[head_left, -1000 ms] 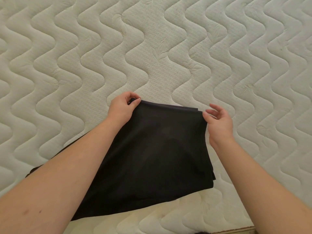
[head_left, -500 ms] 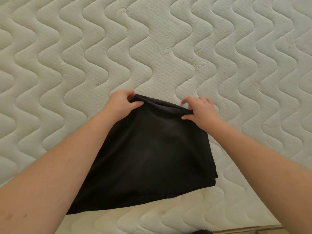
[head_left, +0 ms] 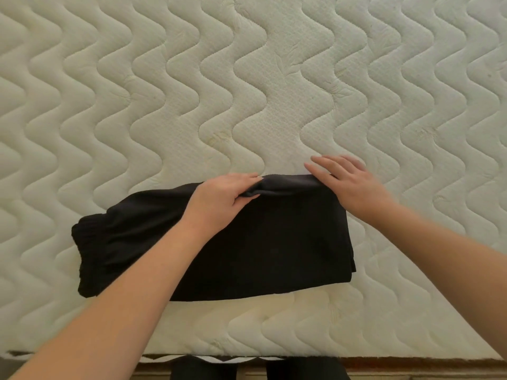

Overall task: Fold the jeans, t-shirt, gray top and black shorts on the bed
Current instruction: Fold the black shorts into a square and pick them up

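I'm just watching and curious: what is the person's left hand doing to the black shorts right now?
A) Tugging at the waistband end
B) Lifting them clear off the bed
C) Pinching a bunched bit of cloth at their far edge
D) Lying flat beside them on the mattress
C: the left hand has its thumb and fingers curled round a bunched ridge of cloth at the far edge of the black shorts, which lie on the mattress.

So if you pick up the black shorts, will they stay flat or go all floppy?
Probably floppy: the shorts bunch into a soft ridge where the left hand pinches them. Likely light too, since they lie thin on the mattress. The right hand rests flat on their corner.
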A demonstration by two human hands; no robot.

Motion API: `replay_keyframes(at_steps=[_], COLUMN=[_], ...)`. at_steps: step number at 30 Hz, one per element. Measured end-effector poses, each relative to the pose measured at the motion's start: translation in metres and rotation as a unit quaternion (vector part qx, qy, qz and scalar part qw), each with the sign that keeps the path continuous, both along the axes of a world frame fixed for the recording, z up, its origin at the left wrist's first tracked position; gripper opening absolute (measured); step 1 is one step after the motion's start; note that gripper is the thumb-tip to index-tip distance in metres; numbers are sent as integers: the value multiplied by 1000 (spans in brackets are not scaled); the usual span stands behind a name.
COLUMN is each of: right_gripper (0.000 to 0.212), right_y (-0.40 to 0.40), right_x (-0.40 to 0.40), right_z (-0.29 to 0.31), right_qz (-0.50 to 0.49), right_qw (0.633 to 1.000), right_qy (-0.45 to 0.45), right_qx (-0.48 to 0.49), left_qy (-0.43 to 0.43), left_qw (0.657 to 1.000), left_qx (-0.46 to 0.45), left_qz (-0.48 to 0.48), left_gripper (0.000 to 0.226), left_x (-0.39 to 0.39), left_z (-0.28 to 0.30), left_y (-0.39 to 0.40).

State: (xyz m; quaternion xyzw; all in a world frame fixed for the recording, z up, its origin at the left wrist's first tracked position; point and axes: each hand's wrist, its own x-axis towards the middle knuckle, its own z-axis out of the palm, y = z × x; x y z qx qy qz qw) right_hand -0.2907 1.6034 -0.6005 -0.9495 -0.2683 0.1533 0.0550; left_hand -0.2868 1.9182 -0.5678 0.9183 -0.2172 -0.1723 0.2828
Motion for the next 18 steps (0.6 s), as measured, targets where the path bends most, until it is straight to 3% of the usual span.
replay_keyframes(at_steps=[4,9,15,18], right_gripper=[99,85,77,78], right_y=[-10,-10,-1,-1], right_x=[-30,-55,-85,-99], right_z=[0,-5,-8,-5], right_qz=[72,96,19,-102], right_qw=[996,991,987,976], right_qy=[10,-14,5,23], right_qx=[-47,-88,-157,-192], left_qy=[-61,-56,-6,15], left_qw=[993,981,967,969], left_qx=[73,161,245,233], left_qz=[-74,-93,-65,-84], left_gripper=[49,49,62,63], left_x=[-50,-105,-135,-142], left_z=[-13,-33,-54,-55], left_y=[0,-4,-8,-9])
